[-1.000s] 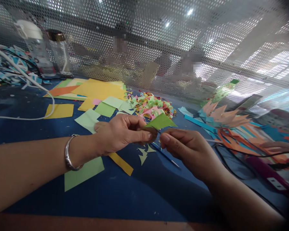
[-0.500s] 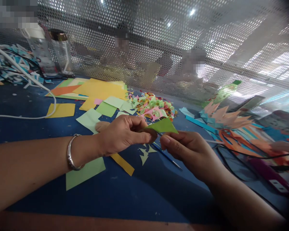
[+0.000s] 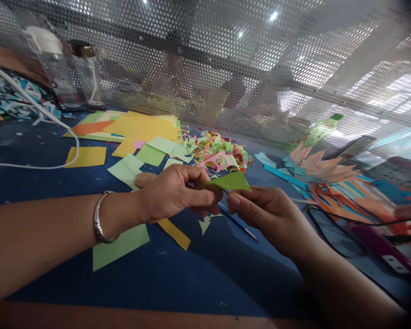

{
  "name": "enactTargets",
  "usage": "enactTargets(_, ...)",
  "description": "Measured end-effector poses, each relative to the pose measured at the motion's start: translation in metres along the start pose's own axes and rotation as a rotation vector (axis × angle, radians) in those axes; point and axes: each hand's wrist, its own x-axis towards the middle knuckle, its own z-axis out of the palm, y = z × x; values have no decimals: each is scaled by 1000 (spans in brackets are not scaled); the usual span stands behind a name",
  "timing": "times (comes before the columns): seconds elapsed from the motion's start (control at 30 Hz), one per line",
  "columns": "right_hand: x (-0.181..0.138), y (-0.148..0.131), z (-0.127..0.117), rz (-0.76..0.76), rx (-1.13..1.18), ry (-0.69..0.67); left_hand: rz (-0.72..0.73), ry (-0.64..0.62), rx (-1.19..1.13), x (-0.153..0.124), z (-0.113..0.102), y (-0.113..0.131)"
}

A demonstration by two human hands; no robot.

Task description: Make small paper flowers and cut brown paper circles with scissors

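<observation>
My left hand [image 3: 178, 192], with a silver bangle on its wrist, pinches a folded piece of green paper [image 3: 234, 181] above the table. My right hand [image 3: 260, 208] is closed at the paper's lower right edge. A thin metal tool, its tip just showing by the thumb, is in that hand; the fingers hide most of it, so its kind is unclear. Beneath the hands lie a slim blue stick with a pointed metal tip [image 3: 241, 225] and pale green paper offcuts [image 3: 204, 225]. A yellow paper strip [image 3: 174, 234] and a light green sheet [image 3: 123, 246] lie below my left wrist.
Behind the hands are stacked yellow sheets [image 3: 142, 127] and a heap of colourful paper scraps [image 3: 219, 151]. Two bottles [image 3: 84, 75] stand by a perforated metal screen [image 3: 208, 59]. A white cable [image 3: 37, 107] runs at left; a purple power strip [image 3: 380, 246] and orange paper pieces lie right.
The green paper has tipped slightly and shifted a little left between my hands. More of my left fingers shows underneath. At the far left, another person's arm has come into view behind the bottles.
</observation>
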Motion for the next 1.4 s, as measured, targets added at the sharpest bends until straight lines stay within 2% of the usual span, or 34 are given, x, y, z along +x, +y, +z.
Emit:
enactTargets(0.8,-1,9,-2,-24,30,27,10,19,-84,1,-3,-3)
enactTargets(1.4,1,5,0,-26,8,47,31,27,29,2,-3,-2)
